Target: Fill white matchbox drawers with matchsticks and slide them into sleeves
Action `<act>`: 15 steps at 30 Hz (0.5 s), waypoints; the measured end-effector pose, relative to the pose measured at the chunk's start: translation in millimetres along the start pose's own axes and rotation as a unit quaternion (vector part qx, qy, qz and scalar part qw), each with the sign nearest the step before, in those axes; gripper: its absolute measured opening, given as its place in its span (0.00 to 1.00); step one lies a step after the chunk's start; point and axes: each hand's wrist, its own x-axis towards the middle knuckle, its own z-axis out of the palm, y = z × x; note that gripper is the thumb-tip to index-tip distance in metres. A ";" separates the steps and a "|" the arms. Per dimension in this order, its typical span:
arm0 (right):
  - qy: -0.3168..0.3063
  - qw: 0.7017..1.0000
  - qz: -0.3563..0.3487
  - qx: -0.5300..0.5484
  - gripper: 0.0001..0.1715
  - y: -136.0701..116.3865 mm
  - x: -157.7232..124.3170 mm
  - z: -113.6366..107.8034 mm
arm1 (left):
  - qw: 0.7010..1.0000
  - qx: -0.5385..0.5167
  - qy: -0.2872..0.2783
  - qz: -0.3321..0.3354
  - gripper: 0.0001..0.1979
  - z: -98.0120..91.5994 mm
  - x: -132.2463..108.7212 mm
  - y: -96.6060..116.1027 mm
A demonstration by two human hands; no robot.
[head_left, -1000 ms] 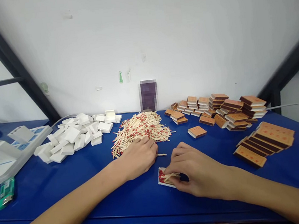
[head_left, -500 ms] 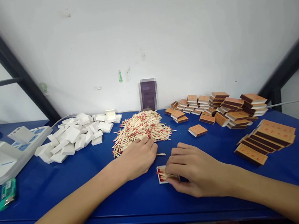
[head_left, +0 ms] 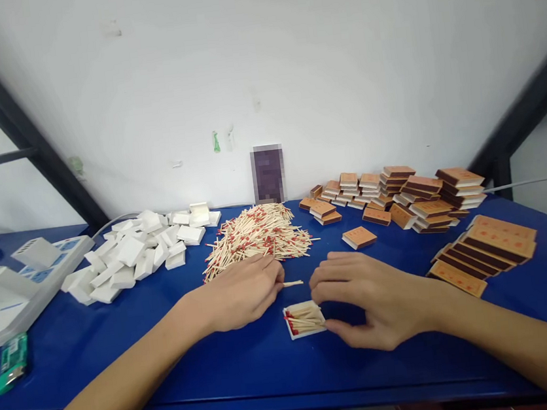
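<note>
A small white matchbox tray (head_left: pixel 288 328), partly filled with red-tipped matches (head_left: pixel 305 320), lies in front of me. My right hand (head_left: pixel 363 300) is at its right end, thumb and fingers apart, the thumb tip by the tray's corner; nothing shows between them. My left hand (head_left: pixel 246 290) is at the front edge of a big heap of loose matches (head_left: pixel 260 236), palm down with fingers curled together. Match sticks (head_left: pixel 292 283) poke out from beneath its fingertips; how many is hidden.
White empty trays (head_left: pixel 130 251) lie jumbled at left, beside a power strip (head_left: pixel 42 303) and a green packet (head_left: pixel 12 363). Orange-brown matchboxes (head_left: pixel 429 209) are stacked at back right, with a leaning row (head_left: pixel 502 238) nearer. One matchbox (head_left: pixel 359 237) lies alone. A wall stands behind.
My right hand has lifted its fingers off the matches in the tray and spread them, uncovering the tray. My left hand has drawn slightly back from the heap.
</note>
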 end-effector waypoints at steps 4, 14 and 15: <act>0.061 0.998 0.000 -0.019 0.05 9.0 -6.7 -13.2 | 0.995 -0.087 -0.042 0.021 0.07 -10.6 -5.2 11.3; -0.078 0.990 0.066 0.095 0.20 1.3 0.0 2.4 | 0.993 -0.096 -0.055 0.032 0.08 -1.5 -1.9 18.5; -0.084 0.988 0.074 0.105 0.20 1.9 0.0 3.9 | 0.993 -0.099 -0.050 0.030 0.08 -1.9 -2.2 18.0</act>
